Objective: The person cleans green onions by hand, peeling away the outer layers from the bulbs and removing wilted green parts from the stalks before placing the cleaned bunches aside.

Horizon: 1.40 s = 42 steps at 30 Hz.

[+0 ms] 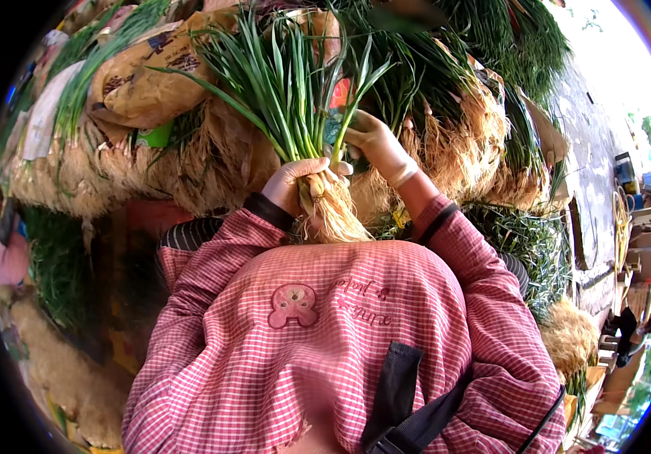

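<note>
My left hand (297,180), in a thin pale glove, is closed around a bunch of green garlic plants (297,102) just above their bulbs. The long green leaves fan out away from me. Below the fist, the pale stringy roots (337,218) hang towards my chest. My right hand (379,142), gloved as well, is at the right side of the bunch. Its bent fingertips meet one stalk that stands a little apart from the others; whether they grip it is unclear.
Rooted bundles (456,136) lie in a row beyond my hands, with more at the left (76,176). A brown printed sack (149,85) covers some leaves. Cut greens (524,249) are heaped at my right. Farther right, a person (627,335) is near wooden furniture.
</note>
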Available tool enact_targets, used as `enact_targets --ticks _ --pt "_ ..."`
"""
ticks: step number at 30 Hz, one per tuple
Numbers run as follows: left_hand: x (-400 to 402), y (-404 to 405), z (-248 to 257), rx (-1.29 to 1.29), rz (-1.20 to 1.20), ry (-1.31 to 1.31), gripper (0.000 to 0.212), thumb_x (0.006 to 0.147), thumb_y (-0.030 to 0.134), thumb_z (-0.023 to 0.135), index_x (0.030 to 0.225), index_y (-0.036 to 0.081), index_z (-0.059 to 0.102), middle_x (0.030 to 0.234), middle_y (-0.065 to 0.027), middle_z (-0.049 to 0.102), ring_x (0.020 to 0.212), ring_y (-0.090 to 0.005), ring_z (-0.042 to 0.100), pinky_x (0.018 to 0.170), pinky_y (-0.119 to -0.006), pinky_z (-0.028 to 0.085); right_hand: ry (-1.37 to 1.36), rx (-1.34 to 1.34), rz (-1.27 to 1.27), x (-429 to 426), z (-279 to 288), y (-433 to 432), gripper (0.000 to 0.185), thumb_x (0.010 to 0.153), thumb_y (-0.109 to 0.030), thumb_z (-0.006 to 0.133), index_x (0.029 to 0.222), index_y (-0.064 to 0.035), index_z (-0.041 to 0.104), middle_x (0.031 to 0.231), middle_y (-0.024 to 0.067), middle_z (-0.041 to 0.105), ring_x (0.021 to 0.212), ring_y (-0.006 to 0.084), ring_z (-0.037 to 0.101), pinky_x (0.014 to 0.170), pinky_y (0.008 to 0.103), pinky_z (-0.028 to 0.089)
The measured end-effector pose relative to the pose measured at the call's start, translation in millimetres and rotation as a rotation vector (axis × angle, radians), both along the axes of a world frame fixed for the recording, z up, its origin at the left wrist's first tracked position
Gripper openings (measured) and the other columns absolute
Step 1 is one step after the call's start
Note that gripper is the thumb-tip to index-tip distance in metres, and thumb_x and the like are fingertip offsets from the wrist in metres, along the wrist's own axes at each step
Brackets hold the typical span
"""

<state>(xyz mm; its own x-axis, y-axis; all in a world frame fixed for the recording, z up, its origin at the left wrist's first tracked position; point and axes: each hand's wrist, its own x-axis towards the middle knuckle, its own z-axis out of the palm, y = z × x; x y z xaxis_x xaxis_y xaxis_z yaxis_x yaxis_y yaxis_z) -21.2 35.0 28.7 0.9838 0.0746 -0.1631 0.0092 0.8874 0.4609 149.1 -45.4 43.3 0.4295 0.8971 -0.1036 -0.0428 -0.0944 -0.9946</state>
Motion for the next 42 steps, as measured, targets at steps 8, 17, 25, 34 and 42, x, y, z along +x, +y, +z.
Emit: enact_targets --ticks 8,17,25,34,42 --pt "-14.0 16.4 17.3 0.206 0.114 -0.253 0.042 0.072 0.014 0.058 0.109 0.0 0.047 0.089 -0.0174 0.061 0.084 -0.0298 0.057 0.078 -0.039 0.046 0.244 0.112 -0.311 40.7 -9.5 -12.0 0.017 0.09 -0.019 0.049 0.084 -0.0047 0.055 0.061 -0.0019 0.048 0.049 0.0077 0.041 0.045 0.0208 0.033" --pt "-15.3 21.6 20.5 0.002 0.227 -0.33 0.046 0.075 0.011 0.058 0.118 0.002 0.043 0.096 -0.0097 0.054 0.088 -0.0218 0.053 0.078 -0.035 0.045 -1.337 -0.811 0.785 11.1 -41.1 -114.1 0.034 0.085 -0.032 0.047 0.095 -0.0034 0.061 0.088 0.011 0.065 0.069 0.029 0.063 0.062 0.0373 0.051" --pt "8.7 12.7 10.6 0.208 0.213 -0.247 0.039 0.079 0.019 0.059 0.114 0.004 0.048 0.091 -0.0065 0.054 0.077 -0.0168 0.053 0.069 -0.033 0.048 -0.816 -0.662 -0.12 55.5 -45.4 -32.4 0.038 0.079 -0.036 0.058 0.088 -0.0003 0.064 0.077 0.0168 0.064 0.069 0.0303 0.063 0.066 0.0357 0.052" --pt "15.2 1.6 -10.3 0.354 0.068 0.27 0.021 0.083 0.018 0.056 0.08 -0.002 0.06 0.068 -0.0084 0.061 0.055 -0.0136 0.056 0.054 -0.025 0.047 -0.98 -0.231 -0.113 -18.2 -11.0 -56.5 0.016 0.081 -0.017 0.057 0.093 -0.0075 0.061 0.074 0.0112 0.064 0.063 0.0243 0.062 0.06 0.033 0.051" --pt "17.7 -9.4 -8.4 0.39 0.11 0.397 0.021 0.082 0.019 0.057 0.08 -0.002 0.061 0.059 -0.0064 0.058 0.05 -0.0126 0.054 0.039 -0.022 0.042 0.439 -0.04 -0.171 -11.2 -15.2 -15.0 0.025 0.089 -0.025 0.05 0.1 -0.0039 0.054 0.074 0.0032 0.057 0.063 0.0144 0.055 0.06 0.0297 0.05"
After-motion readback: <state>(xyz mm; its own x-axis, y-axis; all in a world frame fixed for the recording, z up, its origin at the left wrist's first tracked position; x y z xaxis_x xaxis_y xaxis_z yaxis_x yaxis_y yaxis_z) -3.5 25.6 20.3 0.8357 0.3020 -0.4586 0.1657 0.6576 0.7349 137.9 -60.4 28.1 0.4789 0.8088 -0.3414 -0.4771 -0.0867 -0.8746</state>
